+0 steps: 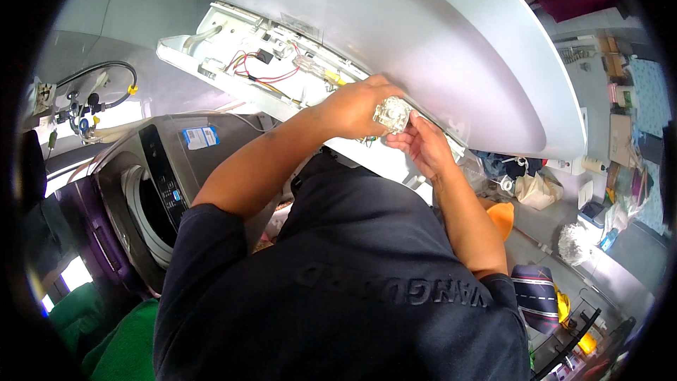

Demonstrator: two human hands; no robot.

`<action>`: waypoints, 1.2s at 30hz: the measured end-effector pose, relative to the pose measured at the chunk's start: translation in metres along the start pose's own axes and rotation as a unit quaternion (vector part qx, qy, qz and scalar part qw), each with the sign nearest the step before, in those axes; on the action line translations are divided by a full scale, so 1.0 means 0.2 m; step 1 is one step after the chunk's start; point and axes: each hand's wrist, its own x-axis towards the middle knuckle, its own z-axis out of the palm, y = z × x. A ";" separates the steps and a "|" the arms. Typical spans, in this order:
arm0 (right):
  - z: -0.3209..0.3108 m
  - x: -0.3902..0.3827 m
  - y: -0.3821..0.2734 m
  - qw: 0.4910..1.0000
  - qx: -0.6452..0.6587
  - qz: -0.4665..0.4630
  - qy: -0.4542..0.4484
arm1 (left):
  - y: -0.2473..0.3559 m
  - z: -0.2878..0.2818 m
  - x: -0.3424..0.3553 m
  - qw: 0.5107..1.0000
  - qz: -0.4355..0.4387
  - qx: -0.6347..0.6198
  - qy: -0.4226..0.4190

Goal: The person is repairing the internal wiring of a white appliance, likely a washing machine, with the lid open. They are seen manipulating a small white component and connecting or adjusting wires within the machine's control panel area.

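A clear plastic part [392, 113] sits between both hands: left hand [356, 107] grips it, right hand [423, 144] pinches it from below.

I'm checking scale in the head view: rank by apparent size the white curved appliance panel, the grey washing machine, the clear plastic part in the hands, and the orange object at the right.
1. white curved panel
2. grey washing machine
3. orange object, partly hidden by the forearm
4. clear plastic part, roughly similar to the orange object, so that order is unsure
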 end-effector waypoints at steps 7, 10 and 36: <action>-0.03 0.02 0.03 1.000 0.031 0.000 0.002 | -0.02 -0.04 -0.01 1.000 0.020 -0.001 -0.007; -0.03 0.03 0.04 1.000 0.024 0.004 0.002 | -0.02 -0.03 -0.02 0.999 0.038 0.016 0.009; -0.02 0.05 0.07 1.000 -0.018 -0.013 0.015 | 0.14 -0.08 0.00 0.994 -0.093 0.026 -0.060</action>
